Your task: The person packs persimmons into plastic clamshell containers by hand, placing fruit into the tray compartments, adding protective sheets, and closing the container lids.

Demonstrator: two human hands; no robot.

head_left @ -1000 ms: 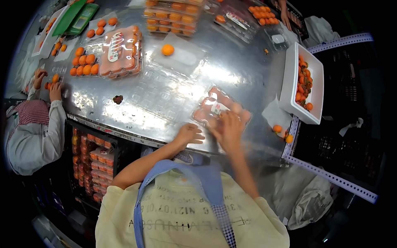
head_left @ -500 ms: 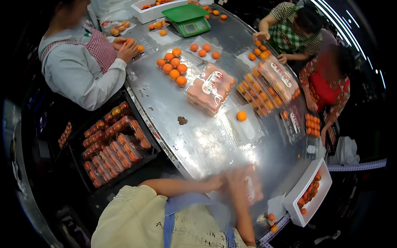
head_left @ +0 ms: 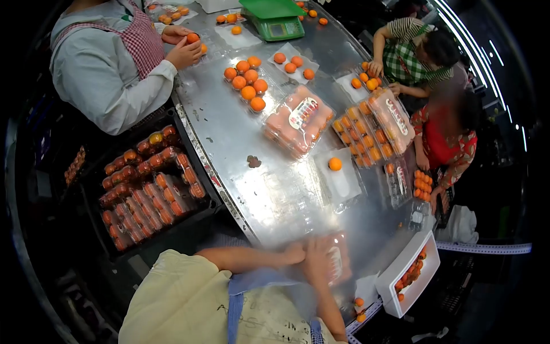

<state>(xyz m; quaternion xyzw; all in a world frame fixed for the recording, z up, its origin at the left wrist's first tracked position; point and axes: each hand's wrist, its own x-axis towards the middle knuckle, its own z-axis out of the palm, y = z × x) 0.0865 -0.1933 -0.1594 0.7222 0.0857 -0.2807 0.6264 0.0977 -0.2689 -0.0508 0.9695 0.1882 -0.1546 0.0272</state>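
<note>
A closed clear pack of orange fruit (head_left: 339, 259) with a white and red label lies near the front edge of the metal table. My right hand (head_left: 317, 261) rests on the left part of this pack, its fingers blurred. Close beside it, my left hand (head_left: 294, 253) is at the pack's left edge, its fingers too smeared to read. Beyond the pack, an open clear tray (head_left: 346, 186) with a white liner holds one orange fruit (head_left: 335, 164). Empty clear trays (head_left: 286, 200) lie left of that.
Stacked fruit packs (head_left: 299, 120) stand farther back, near a green scale (head_left: 281, 26). A white foam box (head_left: 395, 292) of fruit is at right. A black crate (head_left: 212, 200) of packs stands at left. One co-worker is at left, others across the table.
The view has swung left and outward. My left hand has come from beside the pack to its edge, next to my right hand. A co-worker at left has lifted a fruit.
</note>
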